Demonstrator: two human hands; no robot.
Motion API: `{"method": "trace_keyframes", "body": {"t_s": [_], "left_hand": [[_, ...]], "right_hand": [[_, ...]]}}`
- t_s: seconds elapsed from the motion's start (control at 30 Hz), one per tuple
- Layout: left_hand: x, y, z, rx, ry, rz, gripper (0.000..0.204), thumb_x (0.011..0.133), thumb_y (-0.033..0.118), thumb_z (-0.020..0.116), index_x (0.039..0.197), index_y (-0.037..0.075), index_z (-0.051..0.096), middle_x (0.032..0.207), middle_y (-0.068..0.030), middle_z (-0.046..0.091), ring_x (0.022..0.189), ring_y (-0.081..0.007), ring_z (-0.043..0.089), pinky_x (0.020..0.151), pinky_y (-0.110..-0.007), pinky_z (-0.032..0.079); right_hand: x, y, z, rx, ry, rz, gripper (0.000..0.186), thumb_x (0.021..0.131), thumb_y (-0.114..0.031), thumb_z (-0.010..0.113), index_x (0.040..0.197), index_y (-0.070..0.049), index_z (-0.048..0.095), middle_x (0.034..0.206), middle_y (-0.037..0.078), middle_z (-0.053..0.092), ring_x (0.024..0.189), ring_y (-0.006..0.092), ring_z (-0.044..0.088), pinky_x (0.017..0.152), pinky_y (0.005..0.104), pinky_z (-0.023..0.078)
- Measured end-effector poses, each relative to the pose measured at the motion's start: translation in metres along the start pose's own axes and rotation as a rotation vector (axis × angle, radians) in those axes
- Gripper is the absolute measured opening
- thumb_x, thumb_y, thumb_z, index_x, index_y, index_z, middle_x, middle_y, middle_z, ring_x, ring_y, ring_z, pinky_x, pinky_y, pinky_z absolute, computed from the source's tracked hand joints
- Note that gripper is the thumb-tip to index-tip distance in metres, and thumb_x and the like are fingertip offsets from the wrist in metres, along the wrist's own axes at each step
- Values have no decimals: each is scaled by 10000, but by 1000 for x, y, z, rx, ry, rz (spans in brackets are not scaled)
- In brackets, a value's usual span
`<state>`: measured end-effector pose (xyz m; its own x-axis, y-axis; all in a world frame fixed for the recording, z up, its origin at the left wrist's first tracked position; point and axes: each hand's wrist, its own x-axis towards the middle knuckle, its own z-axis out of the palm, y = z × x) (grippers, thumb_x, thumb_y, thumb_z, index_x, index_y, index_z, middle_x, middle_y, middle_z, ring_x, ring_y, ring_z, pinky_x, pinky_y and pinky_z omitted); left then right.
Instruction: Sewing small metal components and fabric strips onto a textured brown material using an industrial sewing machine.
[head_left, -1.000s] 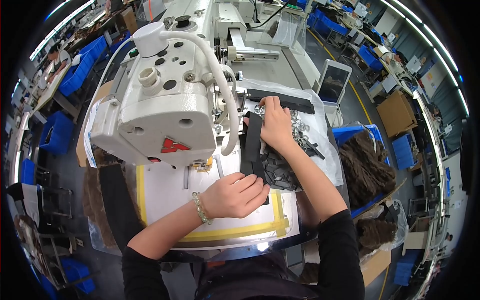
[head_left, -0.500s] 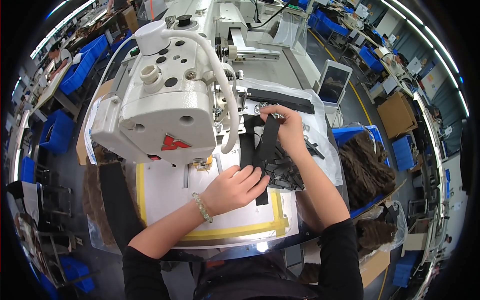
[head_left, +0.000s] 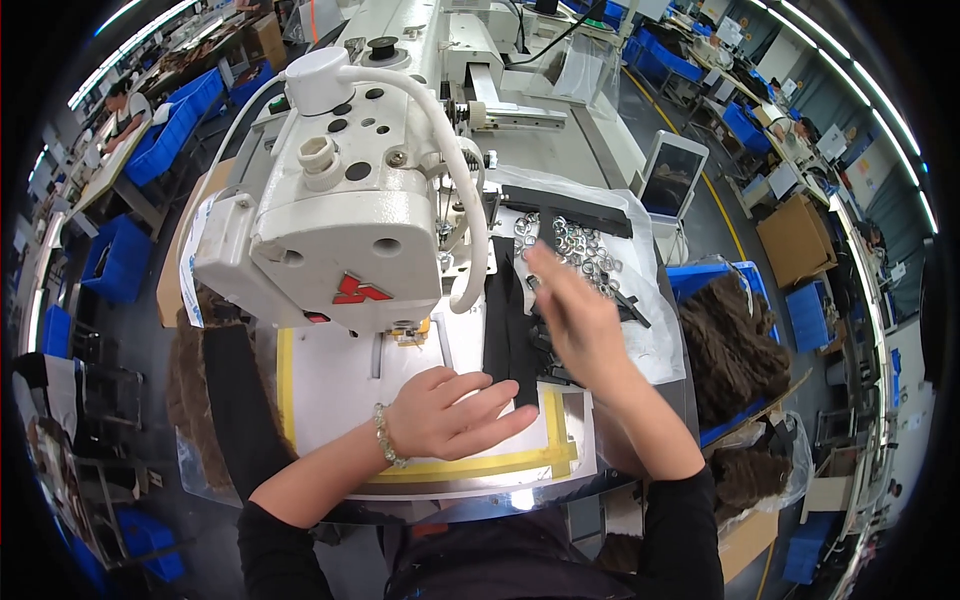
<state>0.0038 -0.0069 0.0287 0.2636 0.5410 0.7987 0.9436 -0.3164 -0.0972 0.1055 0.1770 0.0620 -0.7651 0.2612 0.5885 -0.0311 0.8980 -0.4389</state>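
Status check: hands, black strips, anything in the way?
Left hand open at near ends of black strips. Right hand blurred, grip unclear. Strips lie right of sewing machine head; metal rings scattered beyond right hand.

Sewing workshop, white industrial sewing machine (head_left: 340, 240), long worktables (head_left: 104, 186), blue bins (head_left: 118, 260), strip lights (head_left: 885, 103) overhead

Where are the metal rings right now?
In the head view, the metal rings lie right of the sewing machine, on the white sheet, just beyond the right hand.
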Motion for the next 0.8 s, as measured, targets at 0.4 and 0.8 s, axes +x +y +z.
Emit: {"method": "trace_keyframes", "body": {"t_s": [0.4, 0.8], "left_hand": [[-32, 16, -26, -53, -276, 89, 246, 704, 114, 652, 937, 52, 696, 942, -24, 661, 709, -102, 556, 549, -221, 372], [-51, 9, -26, -33, -275, 174, 137, 739, 100, 670, 865, 47, 676, 873, -49, 657, 743, -122, 588, 543, -228, 404]], "right_hand": [[-52, -28, 44, -9, -427, -122, 559, 796, -18, 648, 1332, -7, 490, 1405, 235, 454, 1084, 346, 615, 857, 369, 533], [-27, -18, 62, -120, -368, -229, 644, 704, 45, 589, 1333, 32, 451, 1300, 215, 501, 1169, 368, 542, 1041, 424, 432]]}}
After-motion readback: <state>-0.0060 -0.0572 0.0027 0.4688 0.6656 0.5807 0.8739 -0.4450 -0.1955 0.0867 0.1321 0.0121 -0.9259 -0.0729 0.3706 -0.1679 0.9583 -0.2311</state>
